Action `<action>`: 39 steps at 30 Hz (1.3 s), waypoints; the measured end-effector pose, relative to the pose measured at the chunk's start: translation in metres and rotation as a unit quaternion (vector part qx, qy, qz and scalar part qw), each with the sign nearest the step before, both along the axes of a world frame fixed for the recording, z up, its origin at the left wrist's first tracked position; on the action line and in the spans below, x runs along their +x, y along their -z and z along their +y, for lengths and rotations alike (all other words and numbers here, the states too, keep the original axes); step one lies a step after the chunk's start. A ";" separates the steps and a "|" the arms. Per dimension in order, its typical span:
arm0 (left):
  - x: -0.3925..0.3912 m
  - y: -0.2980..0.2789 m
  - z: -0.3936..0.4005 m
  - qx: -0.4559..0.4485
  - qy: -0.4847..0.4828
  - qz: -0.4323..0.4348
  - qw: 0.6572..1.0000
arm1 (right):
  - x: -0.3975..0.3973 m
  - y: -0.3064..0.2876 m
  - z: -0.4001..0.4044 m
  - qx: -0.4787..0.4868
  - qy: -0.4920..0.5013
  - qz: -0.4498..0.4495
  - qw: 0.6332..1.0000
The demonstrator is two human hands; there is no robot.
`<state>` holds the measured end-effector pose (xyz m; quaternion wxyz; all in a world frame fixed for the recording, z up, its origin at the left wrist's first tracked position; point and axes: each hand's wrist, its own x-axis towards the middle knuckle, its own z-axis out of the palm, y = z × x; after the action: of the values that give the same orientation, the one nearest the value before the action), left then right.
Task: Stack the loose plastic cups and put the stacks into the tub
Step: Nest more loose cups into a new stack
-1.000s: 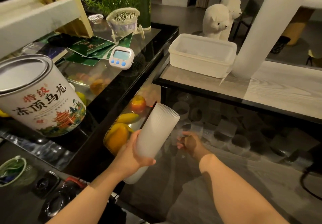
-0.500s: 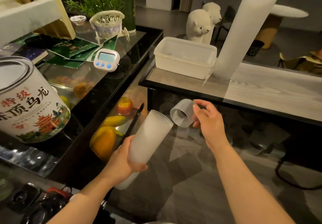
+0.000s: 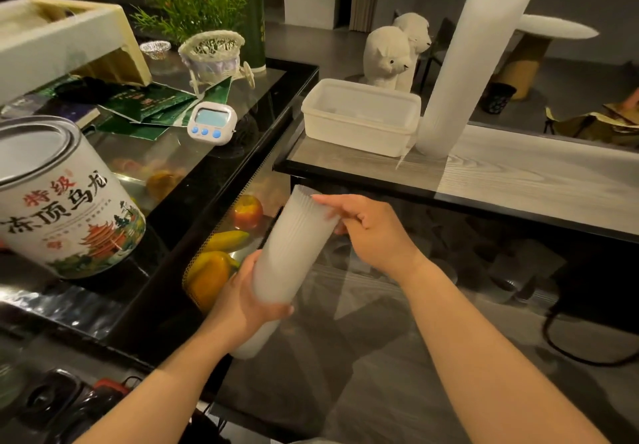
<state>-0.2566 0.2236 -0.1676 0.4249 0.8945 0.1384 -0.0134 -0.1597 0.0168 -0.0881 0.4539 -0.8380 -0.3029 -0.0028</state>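
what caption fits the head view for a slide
Left hand grips a cup stack while the right hand seats a cup on top.

Grey wood-grain worktop (image 3: 518, 180), black edge. On it: white tub (image 3: 359, 116) at left end; tall cup stack (image 3: 473, 63) just right of tub, leaning right, base near tub's corner.

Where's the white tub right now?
In the head view the white tub sits upper centre, at the left end of the wood-grain counter, with a tall cup stack against its right side and the plush bears behind it.
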 end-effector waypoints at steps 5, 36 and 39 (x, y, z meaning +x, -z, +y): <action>0.008 -0.005 -0.001 -0.006 -0.041 -0.002 0.999 | 0.003 0.005 0.013 -0.045 -0.035 -0.066 0.996; -0.012 -0.006 0.018 0.023 -0.047 -0.035 0.998 | 0.001 0.167 0.065 -0.292 -0.035 0.156 0.943; -0.013 -0.003 0.016 0.040 -0.049 -0.045 0.997 | 0.004 0.135 0.028 -0.091 0.040 0.240 0.966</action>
<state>-0.2691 0.2397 -0.1643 0.3943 0.9027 0.1636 0.0537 -0.1553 0.0449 -0.2229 0.4349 -0.8632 -0.1501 0.2081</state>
